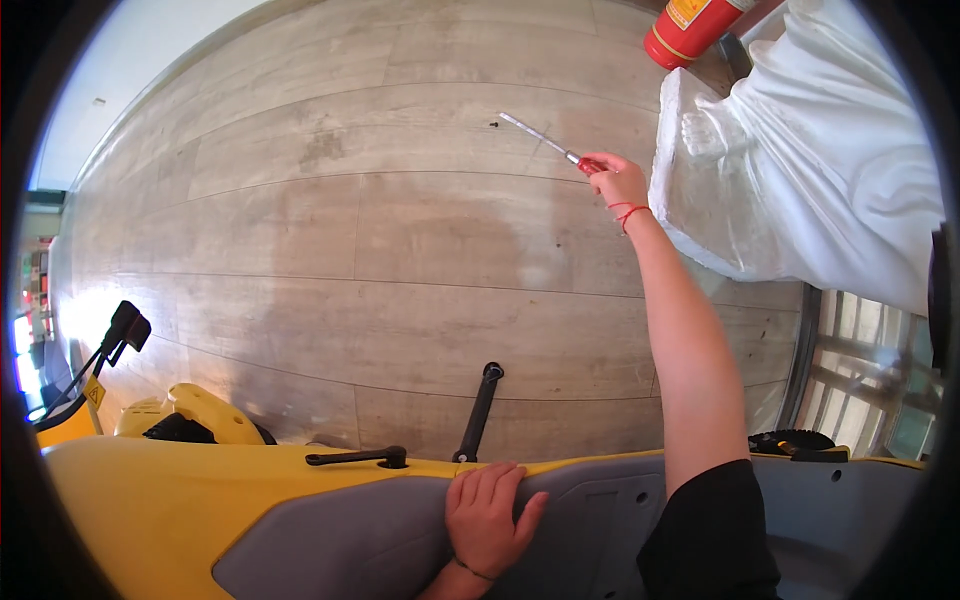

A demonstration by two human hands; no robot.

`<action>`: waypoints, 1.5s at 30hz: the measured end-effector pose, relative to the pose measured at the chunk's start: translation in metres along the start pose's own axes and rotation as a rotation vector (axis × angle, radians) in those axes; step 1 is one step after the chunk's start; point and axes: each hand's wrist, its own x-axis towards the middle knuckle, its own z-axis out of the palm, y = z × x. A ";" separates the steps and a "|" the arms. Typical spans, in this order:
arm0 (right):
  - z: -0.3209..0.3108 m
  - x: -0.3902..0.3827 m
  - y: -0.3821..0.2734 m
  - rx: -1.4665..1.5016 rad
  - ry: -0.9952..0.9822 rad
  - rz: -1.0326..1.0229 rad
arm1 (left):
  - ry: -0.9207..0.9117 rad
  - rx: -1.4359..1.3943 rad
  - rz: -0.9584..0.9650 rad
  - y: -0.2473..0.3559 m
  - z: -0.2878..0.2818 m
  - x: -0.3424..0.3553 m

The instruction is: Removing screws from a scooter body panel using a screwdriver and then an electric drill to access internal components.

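Far out over the floor, my right hand (618,182) is closed round the red handle of a screwdriver (540,135). Its long metal shaft points up and left. Close beside the tip is a small dark screw-like piece (494,125); whether the two touch I cannot tell. My left hand (490,518) lies on the grey panel (380,530) of a yellow machine (140,480), fingers stretched toward its far edge and thumb apart. It holds nothing.
A white draped statue (830,150) on a pale base stands at the right, with a red fire extinguisher (690,30) behind it. From the machine's far side stick out a black bar (480,412) and a black lever (357,457). Another yellow housing (205,412) is at lower left.
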 end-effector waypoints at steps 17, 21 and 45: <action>0.066 0.055 0.047 -0.733 0.176 -0.161 | -0.122 -0.020 -0.044 0.007 -0.008 0.005; 0.057 0.055 0.047 -0.781 0.112 -0.182 | -0.109 -0.031 -0.041 0.007 -0.009 -0.001; 0.134 -0.180 0.069 -0.567 -0.604 -0.258 | -0.082 -0.047 -0.017 -0.003 -0.003 0.007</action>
